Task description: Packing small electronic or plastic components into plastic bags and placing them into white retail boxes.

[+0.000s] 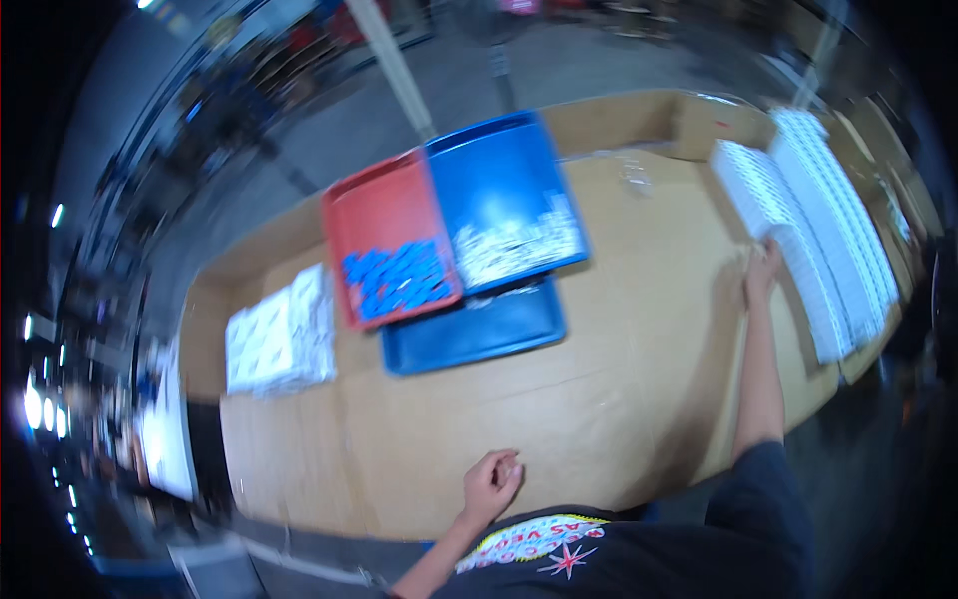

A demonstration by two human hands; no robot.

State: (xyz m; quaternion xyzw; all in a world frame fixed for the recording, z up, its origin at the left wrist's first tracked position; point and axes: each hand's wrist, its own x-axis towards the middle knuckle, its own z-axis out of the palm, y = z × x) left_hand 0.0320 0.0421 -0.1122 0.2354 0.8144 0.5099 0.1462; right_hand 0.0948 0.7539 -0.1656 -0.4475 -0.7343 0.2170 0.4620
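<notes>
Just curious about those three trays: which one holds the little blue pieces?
The red tray, left of the two blue ones. The upper blue tray holds whitish pieces; the lower blue tray looks bare.

White flat packs (pixel 813 215) stacked in rows at table's right.

Open tabletop (pixel 619 329) between trays (pixel 469 250) and white stacks (pixel 808 230)

The left hand (pixel 491 482) sits low in the middle of the frame, fingers curled into a loose fist, its forearm running down to the lower edge. The right arm stretches straight out toward the upper right of the frame, elbow nearly locked, dark sleeve at the shoulder. The right hand (pixel 762 270) lies palm down, fingers extended forward.
</notes>
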